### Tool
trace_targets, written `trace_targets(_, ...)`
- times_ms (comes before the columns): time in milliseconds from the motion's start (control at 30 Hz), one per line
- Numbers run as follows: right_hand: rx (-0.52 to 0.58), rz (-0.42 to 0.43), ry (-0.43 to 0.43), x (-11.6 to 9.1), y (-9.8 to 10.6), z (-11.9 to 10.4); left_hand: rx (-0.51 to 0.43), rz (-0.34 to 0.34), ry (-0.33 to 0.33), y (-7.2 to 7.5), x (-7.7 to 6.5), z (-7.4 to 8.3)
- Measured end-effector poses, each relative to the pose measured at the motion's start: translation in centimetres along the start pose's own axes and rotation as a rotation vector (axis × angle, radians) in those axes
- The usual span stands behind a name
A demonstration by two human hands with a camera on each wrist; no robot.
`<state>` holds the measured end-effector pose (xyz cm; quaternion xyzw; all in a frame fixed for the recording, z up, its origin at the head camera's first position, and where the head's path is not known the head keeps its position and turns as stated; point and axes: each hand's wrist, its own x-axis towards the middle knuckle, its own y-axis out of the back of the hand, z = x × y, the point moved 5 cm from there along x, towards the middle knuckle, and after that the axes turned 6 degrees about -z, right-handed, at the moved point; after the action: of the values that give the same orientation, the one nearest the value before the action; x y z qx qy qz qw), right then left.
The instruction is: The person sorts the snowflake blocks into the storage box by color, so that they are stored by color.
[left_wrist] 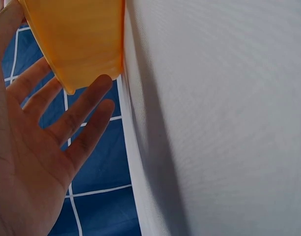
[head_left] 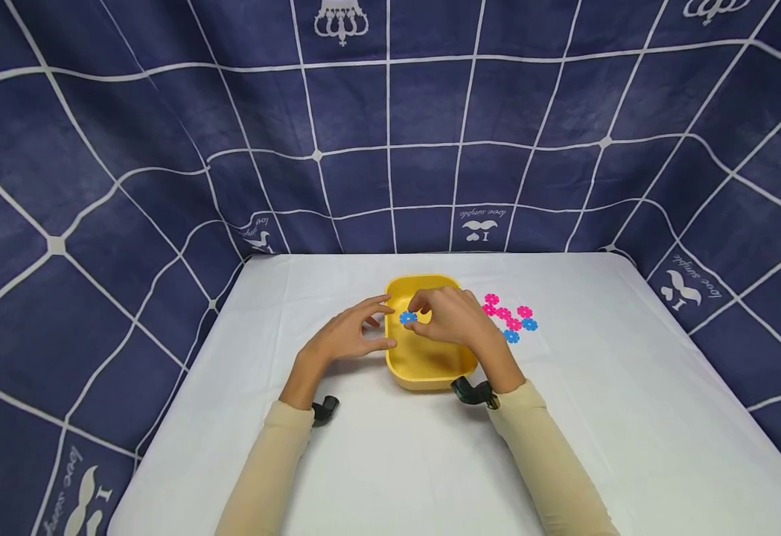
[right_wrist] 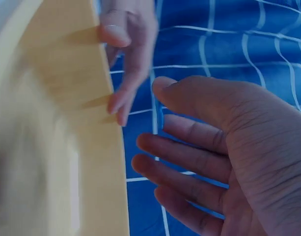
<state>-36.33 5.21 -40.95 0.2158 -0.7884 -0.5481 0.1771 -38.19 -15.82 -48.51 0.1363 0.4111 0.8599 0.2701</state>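
A yellow rectangular tub [head_left: 424,383] stands on the white table. My right hand [head_left: 453,316] is over it, holding a blue flower-shaped plastic disc [head_left: 408,318] between thumb and forefinger. In the right wrist view the other fingers [right_wrist: 179,177] are slightly bent and the disc is almost hidden. My left hand [head_left: 346,331] is at the tub's left side, its thumb and fingertips right at the rim. Spread, relaxed fingers [left_wrist: 81,118] show beside the tub's wall in the left wrist view.
Right of the tub lie several pink flower-shaped discs [head_left: 504,313] and blue ones [head_left: 511,336], partly behind my right hand. Dark blue cloth with white grid lines [head_left: 430,112] hangs behind the table and along both sides. Each wrist wears a black camera mount [head_left: 473,391].
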Motion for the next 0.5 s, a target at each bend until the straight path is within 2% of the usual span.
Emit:
trace_targets(233, -0.09, -0.102, 0.085, 1.0, 0.0, -1.3, 0.0, -0.003, -0.012, 0.2, 0.0, -0.2)
trace_targets(500, -0.187, -0.286, 0.144, 2.2, -0.8, -2.3, -0.023, -0.013, -0.011, 0.2, 0.0, -0.1)
